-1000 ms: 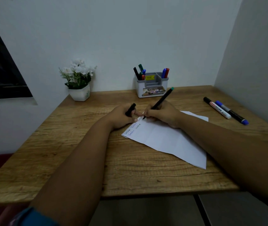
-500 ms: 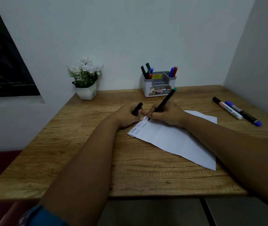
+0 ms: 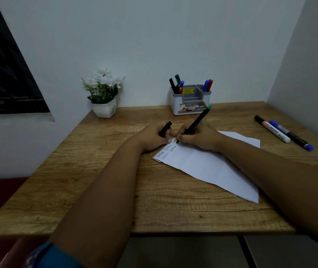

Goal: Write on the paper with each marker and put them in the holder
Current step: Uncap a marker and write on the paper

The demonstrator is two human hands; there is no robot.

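Right fingers: pinched low on the green-ended marker [image 3: 194, 123], near its tip, so the right hand [image 3: 198, 137] can steer fine strokes; the tip meets the paper [image 3: 208, 165] at the end of the second written row.
Left fingers: curled round the black cap [image 3: 165, 129], kept ready for recapping, I judge, while the left hand [image 3: 152, 137] rests on the sheet's far corner to pin it.
Paper: lies creased and slanted on the table [image 3: 100, 190], turned to suit the writing arm.
Waiting markers: a white-barrelled marker [image 3: 272, 129] and a blue-capped marker [image 3: 291, 135] lie side by side, well right of the sheet, probably unused.
Holder [image 3: 190, 102]: stands against the wall beyond the hands, several markers upright in its outer compartments.
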